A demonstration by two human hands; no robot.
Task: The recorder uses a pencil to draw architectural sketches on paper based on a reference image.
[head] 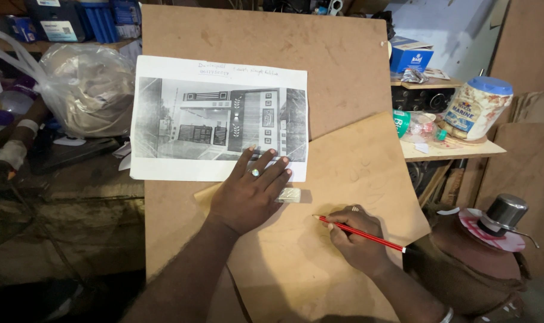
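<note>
Red pencil lying low across the smaller brown board, tip touching it. Right hand fingers closing narrow round the shaft; light, stiff, best pinched near the tip. Left hand pressing flat, fingers spread, on the printed house photo sheet, white eraser just beside. Resting on big fibreboard table. Plastic jar well apart.

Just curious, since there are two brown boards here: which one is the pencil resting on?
The smaller, lighter board lying slanted on top. The right hand holds the red pencil on it; the big board beneath carries the printed picture.
</note>
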